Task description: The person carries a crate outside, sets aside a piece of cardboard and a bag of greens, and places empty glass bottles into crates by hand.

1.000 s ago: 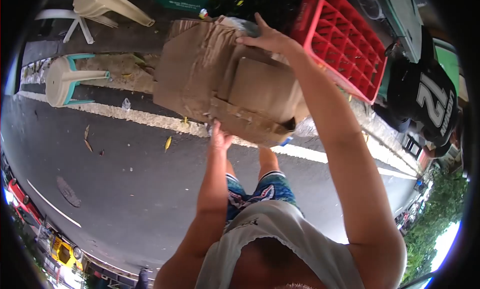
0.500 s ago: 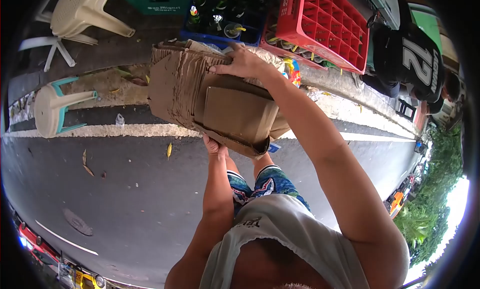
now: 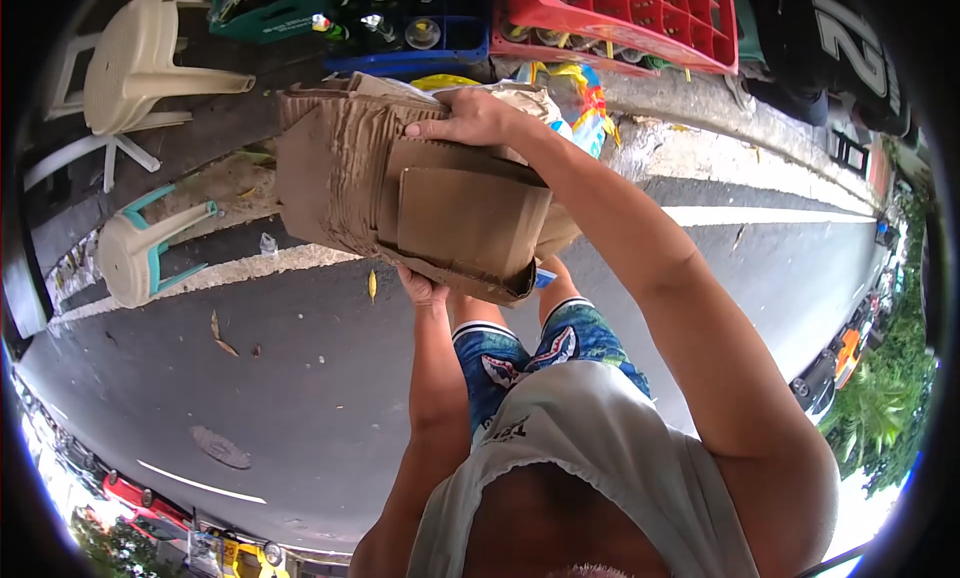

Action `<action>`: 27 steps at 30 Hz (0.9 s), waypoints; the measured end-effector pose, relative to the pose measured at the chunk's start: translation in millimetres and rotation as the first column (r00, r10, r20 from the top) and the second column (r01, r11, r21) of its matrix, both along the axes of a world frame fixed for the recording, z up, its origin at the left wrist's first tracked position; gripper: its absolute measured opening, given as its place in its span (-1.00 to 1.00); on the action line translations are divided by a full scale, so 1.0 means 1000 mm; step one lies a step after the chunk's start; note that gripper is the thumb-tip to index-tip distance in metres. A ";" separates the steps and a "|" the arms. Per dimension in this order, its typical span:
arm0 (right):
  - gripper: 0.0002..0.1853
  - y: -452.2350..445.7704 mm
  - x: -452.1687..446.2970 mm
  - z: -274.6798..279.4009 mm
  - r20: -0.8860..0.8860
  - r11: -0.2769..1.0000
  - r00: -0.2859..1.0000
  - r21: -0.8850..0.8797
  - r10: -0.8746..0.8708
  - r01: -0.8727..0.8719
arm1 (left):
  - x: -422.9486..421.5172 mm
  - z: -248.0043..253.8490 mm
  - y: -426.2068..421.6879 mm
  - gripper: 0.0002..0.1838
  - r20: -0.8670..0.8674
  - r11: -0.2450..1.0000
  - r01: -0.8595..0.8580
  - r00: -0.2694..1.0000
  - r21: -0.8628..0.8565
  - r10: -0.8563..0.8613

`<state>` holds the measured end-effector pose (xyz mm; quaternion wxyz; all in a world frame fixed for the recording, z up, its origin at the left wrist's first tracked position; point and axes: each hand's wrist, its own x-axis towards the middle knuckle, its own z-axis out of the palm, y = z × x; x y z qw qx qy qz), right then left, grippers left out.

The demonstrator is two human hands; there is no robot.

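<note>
A thick bundle of flattened brown cardboard point(image 3: 470, 218) is held out in front of my body, above the roadside. My left hand point(image 3: 424, 286) supports its lower edge from below, with the fingers partly hidden under it. Across the top edge lies my right hand point(image 3: 468, 118), its thumb on the near face and its other fingers over the far side. Crumpled paper shows behind the bundle, beside a colourful plastic bag point(image 3: 590, 108).
A blue crate point(image 3: 440, 56) with bottles, a green crate point(image 3: 275, 20) and stacked red crates point(image 3: 620, 23) stand beyond the bundle. Plastic stools point(image 3: 130, 73) are at the left. A person in a black shirt point(image 3: 830, 53) is at the upper right. Vehicles line the road.
The view has turned and shifted, so the crates now sit higher in the frame. Both hands have kept hold of the cardboard, which has come lower and nearer my legs.
</note>
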<state>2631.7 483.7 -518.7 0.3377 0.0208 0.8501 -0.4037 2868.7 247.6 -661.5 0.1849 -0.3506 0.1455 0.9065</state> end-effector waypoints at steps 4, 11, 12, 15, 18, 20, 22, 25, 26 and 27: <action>0.02 -0.001 0.012 0.008 -0.002 0.999 1.000 -0.039 -0.023 0.023 | 0.004 0.007 -0.003 -0.35 -0.081 1.000 -0.021 0.996 0.021 0.022; -0.10 -0.025 0.035 0.064 -0.415 0.999 0.909 -0.009 0.030 -0.037 | 0.008 0.013 -0.001 -0.39 -0.099 0.996 0.005 0.995 -0.090 -0.014; -0.15 -0.024 0.033 0.071 -0.347 0.997 0.936 -0.010 0.066 -0.074 | 0.009 0.014 -0.003 -0.39 -0.098 0.995 0.004 0.995 -0.096 -0.013; -0.23 -0.023 0.045 0.079 -0.313 0.995 0.947 -0.041 0.077 -0.095 | 0.010 0.018 -0.008 -0.40 -0.087 0.992 0.013 0.996 -0.128 -0.025; -0.34 -0.025 0.077 0.087 -0.448 0.991 0.894 -0.111 0.013 -0.070 | 0.017 0.021 -0.012 -0.40 -0.085 0.990 0.008 0.996 -0.141 -0.020; -0.40 -0.025 0.092 0.090 -0.474 0.989 0.880 -0.134 -0.005 -0.067 | 0.022 0.021 -0.015 -0.41 -0.078 0.986 0.015 0.997 -0.163 -0.028; -0.43 -0.026 0.102 0.093 -0.503 0.988 0.864 -0.145 -0.023 -0.058 | 0.025 0.024 -0.017 -0.41 -0.068 0.983 0.016 0.997 -0.184 -0.029; -0.50 -0.028 0.116 0.094 -0.555 0.980 0.830 -0.191 -0.054 -0.064 | 0.030 0.026 -0.020 -0.42 -0.053 0.977 0.020 0.998 -0.213 -0.032; -0.50 -0.027 0.123 0.097 -0.554 0.976 0.831 -0.205 -0.055 -0.072 | 0.032 0.026 -0.023 -0.42 -0.044 0.973 0.029 0.998 -0.231 -0.040; -0.50 -0.024 0.128 0.098 -0.539 0.977 0.840 -0.206 -0.060 -0.062 | 0.032 0.025 -0.024 -0.42 -0.035 0.968 0.035 0.998 -0.247 -0.045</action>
